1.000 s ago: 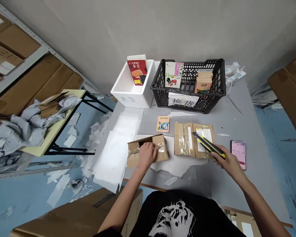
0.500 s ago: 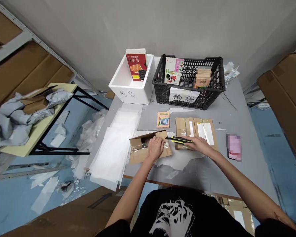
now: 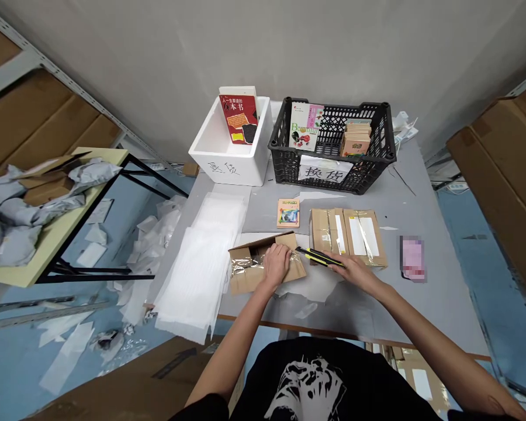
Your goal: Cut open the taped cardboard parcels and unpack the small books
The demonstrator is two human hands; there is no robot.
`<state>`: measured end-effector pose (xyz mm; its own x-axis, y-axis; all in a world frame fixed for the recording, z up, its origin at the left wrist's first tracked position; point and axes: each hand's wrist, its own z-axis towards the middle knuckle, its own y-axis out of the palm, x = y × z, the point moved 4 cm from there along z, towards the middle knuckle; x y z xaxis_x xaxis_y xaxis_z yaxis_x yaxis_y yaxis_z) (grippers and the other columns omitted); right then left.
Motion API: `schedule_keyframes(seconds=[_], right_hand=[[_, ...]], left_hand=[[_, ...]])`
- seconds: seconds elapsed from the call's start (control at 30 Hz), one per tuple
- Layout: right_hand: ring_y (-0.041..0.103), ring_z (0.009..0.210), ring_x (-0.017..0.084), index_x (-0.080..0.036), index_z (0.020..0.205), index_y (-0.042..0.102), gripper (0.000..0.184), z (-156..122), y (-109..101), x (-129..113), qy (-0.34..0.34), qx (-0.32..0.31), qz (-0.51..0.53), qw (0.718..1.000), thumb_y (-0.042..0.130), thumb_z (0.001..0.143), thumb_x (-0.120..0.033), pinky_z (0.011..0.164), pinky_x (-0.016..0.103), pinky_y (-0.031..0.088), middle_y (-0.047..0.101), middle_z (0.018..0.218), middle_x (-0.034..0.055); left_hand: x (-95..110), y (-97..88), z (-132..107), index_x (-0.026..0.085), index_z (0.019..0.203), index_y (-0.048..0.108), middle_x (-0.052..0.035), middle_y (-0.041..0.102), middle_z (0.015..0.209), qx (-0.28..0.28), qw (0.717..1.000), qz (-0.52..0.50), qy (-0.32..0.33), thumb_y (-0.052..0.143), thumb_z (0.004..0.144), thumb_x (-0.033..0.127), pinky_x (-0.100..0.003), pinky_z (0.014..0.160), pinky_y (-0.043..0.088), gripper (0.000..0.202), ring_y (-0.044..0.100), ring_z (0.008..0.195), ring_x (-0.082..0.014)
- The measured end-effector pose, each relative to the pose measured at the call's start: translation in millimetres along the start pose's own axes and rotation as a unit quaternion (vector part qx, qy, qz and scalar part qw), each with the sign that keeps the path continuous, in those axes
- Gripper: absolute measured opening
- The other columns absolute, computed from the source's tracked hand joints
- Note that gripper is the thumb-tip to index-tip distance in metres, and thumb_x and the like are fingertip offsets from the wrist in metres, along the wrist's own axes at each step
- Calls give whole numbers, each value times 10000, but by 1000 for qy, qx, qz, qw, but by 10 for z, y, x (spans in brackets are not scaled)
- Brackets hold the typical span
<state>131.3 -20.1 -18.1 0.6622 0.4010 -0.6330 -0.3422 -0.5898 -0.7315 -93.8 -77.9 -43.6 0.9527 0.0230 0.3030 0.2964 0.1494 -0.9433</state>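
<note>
My left hand (image 3: 276,263) is curled over the near side of a small opened cardboard box (image 3: 244,281), fingers gripping near its taped flap. Clear tape shines along that flap, and the box's inside is mostly hidden. In my right hand (image 3: 356,271) is a black and yellow utility knife (image 3: 319,256), its tip pointing left toward the box's right end. Beyond the box lies a small pack of booklets with a picture on the cover (image 3: 288,213). Two taped cardboard parcels (image 3: 327,231) sit side by side just past my right hand.
At the back stand a white foam box (image 3: 228,169) with books and a black plastic crate (image 3: 333,181) with booklets. White packing sheets (image 3: 193,275) cover the table's left side. A phone (image 3: 412,258), blurred out, lies right. A side table (image 3: 81,231) holds grey mailers.
The knife has tilted a little, its handle end lower, and my right hand has shifted slightly toward me. My left hand keeps its hold on the box. The view has shifted slightly.
</note>
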Motion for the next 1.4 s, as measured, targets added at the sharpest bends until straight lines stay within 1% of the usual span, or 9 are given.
schedule_keyframes(seconds=[0.27,0.5,0.7,0.9,1.03,1.1,1.17,1.3,1.4], right_hand=[[663,989,246,-295,1344,487,449,-301,227,-111,15,53,34,998,475,895,-298,788,350,528,666,1185,42],[693,819,232,-248,1383,442,460,-340,416,-300,29,100,-58,993,438,927,-299,668,302,522,722,1001,68],[665,651,182,-235,1386,443,443,-404,574,-492,77,88,-176,977,424,944,-276,504,238,428,702,817,42],[597,507,121,-263,1373,462,426,-524,733,-648,110,93,-269,952,434,949,-272,410,231,309,651,732,20],[579,482,108,-244,1389,438,441,-644,808,-698,108,99,-294,944,423,948,-231,396,227,297,639,738,27],[589,484,121,-237,1392,433,456,-736,800,-692,113,99,-293,944,441,936,-219,394,227,313,643,741,24],[604,494,143,-234,1386,441,454,-826,752,-670,114,103,-273,950,445,932,-231,400,232,346,651,733,17],[664,635,179,-225,1405,404,454,-869,566,-617,109,158,-163,968,389,954,-278,509,247,466,703,861,42],[679,714,189,-217,1424,367,472,-706,484,-611,108,199,-94,970,366,961,-309,596,262,507,713,960,67]], left_hand=[[-22,-16,9,185,796,578,-42,604,783,15,999,-38,-18,373,954,281,-301,704,344,275,487,791,-186],[3,-63,8,185,799,594,-49,613,760,40,999,6,36,375,953,263,-320,689,321,279,480,778,-194],[-35,-32,41,182,788,592,-46,617,768,65,998,-19,7,409,942,267,-309,699,344,254,486,786,-192],[-34,-18,19,186,766,583,-39,611,766,66,996,-57,-8,406,941,262,-298,713,365,260,489,773,-185],[-78,-24,40,190,745,572,-38,599,760,68,994,-79,-24,389,944,263,-298,704,367,280,493,761,-182],[-141,-51,92,186,738,565,-43,589,751,91,991,-77,-62,358,948,238,-298,682,366,299,496,749,-182],[-164,-80,144,181,749,564,-46,586,743,97,991,-65,-72,345,947,224,-300,665,365,298,500,739,-183],[-54,-156,130,178,789,583,-44,612,757,60,997,-29,27,393,937,243,-313,667,374,250,516,753,-189],[-36,-279,12,181,851,618,-51,651,811,65,994,1,85,415,923,220,-329,685,398,219,543,795,-196]])
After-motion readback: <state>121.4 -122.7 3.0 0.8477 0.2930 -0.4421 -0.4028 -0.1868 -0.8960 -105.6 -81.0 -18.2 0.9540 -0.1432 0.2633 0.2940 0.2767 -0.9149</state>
